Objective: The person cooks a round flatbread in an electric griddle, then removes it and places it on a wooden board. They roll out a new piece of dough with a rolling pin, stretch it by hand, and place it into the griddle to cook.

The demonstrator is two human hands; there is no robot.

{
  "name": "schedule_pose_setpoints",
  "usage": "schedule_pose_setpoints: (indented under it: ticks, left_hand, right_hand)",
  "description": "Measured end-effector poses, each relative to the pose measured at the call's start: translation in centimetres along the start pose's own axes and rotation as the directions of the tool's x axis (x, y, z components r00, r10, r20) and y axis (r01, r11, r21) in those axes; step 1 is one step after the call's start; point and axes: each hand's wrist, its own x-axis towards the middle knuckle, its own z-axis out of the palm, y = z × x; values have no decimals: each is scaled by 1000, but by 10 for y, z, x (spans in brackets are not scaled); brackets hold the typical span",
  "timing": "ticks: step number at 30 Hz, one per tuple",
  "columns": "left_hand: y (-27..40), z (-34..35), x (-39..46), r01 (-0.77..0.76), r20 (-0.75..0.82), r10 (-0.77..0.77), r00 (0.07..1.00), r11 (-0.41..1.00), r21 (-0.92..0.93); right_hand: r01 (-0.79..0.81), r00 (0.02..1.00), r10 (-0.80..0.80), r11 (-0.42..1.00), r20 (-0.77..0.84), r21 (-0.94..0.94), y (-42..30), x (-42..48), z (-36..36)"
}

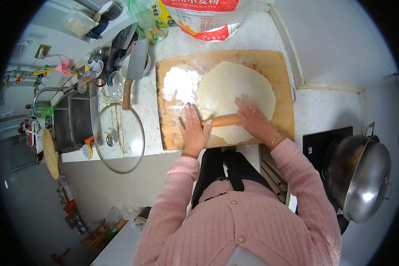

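A large thin sheet of dough (234,86) lies on a wooden board (282,116), its near edge reaching the board's front edge. Across its near part lies a wooden rolling pin (224,121). My left hand (193,128) rests with fingers apart at the pin's left end, its thumb touching the pin and its fingers on the floured board. My right hand (254,118) lies over the pin's right end, which it hides; its fingertips reach onto the dough. White flour (181,84) is heaped on the board's left part.
A flour bag (207,20) stands behind the board. To the left are a cleaver (137,63) across a bowl, a glass lid (119,139) overhanging the counter edge, and a sink (76,116). A lidded metal wok (359,176) sits on a black cooktop (314,149) at right.
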Motion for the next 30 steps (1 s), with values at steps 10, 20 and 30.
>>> schedule_pose_setpoints:
  ticks: [10,20,30]
  left_hand:
    - [34,-60,122,-795,139,782,607,599,101]
    - [-8,-30,115,-934,370,862,348,354,52]
    - [-13,-29,138,-981,427,886,184,192,24]
  right_hand:
    - [-633,769,639,760,9,146,-87,-30,8]
    - [-544,808,570,819,-151,180,-160,-21,39]
    - [-765,635,772,621,35,172,-199,10,40]
